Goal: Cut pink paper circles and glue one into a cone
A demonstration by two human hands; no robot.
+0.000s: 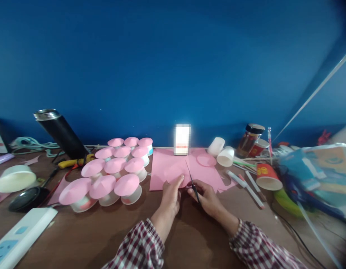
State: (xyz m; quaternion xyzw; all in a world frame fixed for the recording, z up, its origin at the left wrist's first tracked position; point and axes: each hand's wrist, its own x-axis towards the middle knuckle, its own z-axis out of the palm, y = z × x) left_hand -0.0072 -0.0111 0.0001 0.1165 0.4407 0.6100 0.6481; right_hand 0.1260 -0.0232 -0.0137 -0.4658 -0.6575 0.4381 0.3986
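Pink paper (164, 164) lies at the middle of the table, and a rounded pink piece is at its near edge. My left hand (173, 192) pinches that piece between thumb and fingers. Dark scissors (195, 193) are gripped in my right hand (205, 197), their blades pointing up and away over the paper. The two hands are close together but apart. A pink paper disc (206, 160) rests at the right of the sheets. To the left, several cups (132, 196) carry shallow pink paper cones (126, 184).
Two white cups (225, 157) lie behind on the right, near markers (252, 188), a red cup (268, 177) and a jar (249, 140). At the left are a black flask (62, 132), yellow-handled tool (74, 162), bowl (14, 179) and power strip (23, 235).
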